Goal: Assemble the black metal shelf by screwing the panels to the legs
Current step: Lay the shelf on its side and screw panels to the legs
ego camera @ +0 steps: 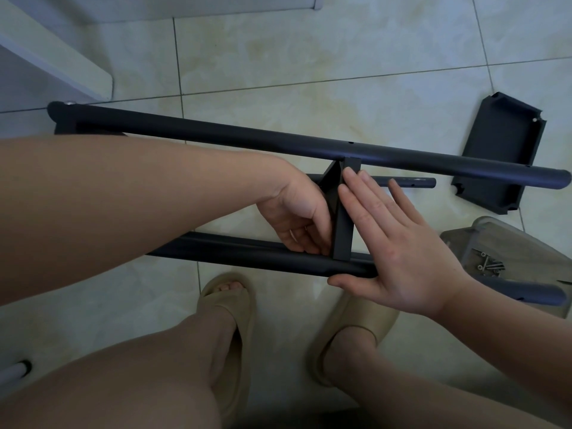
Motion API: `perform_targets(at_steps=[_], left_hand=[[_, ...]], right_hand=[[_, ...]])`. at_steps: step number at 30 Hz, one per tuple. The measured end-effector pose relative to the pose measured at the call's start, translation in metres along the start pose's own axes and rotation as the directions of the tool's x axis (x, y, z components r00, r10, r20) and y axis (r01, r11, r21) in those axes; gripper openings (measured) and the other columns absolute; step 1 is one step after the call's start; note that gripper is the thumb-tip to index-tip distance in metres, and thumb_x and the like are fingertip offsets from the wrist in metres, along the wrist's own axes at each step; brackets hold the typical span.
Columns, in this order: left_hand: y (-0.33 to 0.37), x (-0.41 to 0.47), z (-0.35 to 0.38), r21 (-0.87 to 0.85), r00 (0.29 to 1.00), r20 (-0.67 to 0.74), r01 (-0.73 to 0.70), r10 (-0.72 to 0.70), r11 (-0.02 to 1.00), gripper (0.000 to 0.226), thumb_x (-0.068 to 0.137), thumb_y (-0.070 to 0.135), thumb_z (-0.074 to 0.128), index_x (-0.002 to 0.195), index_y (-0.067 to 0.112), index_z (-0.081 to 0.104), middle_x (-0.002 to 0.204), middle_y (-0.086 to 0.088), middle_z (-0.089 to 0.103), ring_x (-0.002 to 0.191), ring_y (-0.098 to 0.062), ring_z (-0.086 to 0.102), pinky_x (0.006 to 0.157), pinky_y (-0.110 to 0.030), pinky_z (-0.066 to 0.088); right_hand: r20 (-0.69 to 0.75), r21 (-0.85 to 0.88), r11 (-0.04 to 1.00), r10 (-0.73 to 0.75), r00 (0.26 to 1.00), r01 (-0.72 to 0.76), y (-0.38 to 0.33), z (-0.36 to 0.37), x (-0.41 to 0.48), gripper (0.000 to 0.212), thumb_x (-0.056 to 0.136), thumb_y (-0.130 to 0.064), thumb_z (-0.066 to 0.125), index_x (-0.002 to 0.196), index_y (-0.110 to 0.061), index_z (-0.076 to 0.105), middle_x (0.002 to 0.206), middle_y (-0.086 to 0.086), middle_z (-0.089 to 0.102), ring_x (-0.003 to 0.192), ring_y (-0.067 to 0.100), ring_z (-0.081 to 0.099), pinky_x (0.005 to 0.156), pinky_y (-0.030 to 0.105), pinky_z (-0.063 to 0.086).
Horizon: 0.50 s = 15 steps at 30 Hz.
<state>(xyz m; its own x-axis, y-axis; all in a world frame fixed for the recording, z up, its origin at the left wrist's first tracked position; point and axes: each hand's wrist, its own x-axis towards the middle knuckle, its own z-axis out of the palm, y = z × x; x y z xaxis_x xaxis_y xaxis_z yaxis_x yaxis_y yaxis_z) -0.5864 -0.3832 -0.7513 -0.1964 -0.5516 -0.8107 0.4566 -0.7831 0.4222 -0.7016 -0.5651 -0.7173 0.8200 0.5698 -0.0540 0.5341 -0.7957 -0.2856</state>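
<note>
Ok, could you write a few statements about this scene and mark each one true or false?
1. The right hand lies flat, fingers straight, against the upright panel. True.
2. The left hand hangs free, touching nothing. False: its curled fingers hold the upright panel close to the near leg.
3. The upright panel stands between the near leg and the far leg. True.
4. The screws lie loose on bare tiles. False: they lie in clear plastic packaging.
5. A second panel lies on the floor. True.
</note>
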Motion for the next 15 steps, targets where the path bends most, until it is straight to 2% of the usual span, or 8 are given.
perform_targets(at_steps=[10,15], left_hand=[[-0.0019,0.0013,-0.0001,-0.022,1.000,0.003,-0.030,0.030,0.999,0.019,0.095,0.008,0.059,0.113,0.011,0.065,0.099,-0.002,0.067,0.083,-0.011,0.065,0.079,-0.025,0.054],[-0.0015,0.0000,-0.0021,0.012,1.000,0.012,0.008,-0.008,1.000,0.012,0.095,0.010,0.059,0.104,0.013,0.068,0.090,0.000,0.068,0.078,-0.011,0.063,0.078,-0.025,0.054]], right_hand=[[0.006,0.003,1.000,0.003,1.000,-0.003,-0.0003,-0.0009,0.0002,0.105,0.090,-0.076,0.046,0.158,-0.001,0.023,0.168,0.014,0.013,0.157,0.028,0.010,0.124,0.057,0.018],[0.003,-0.001,1.000,0.001,1.000,-0.001,-0.0005,-0.0005,-0.0001,0.104,0.090,-0.076,0.047,0.158,-0.001,0.023,0.168,0.015,0.013,0.157,0.029,0.010,0.124,0.057,0.019]])
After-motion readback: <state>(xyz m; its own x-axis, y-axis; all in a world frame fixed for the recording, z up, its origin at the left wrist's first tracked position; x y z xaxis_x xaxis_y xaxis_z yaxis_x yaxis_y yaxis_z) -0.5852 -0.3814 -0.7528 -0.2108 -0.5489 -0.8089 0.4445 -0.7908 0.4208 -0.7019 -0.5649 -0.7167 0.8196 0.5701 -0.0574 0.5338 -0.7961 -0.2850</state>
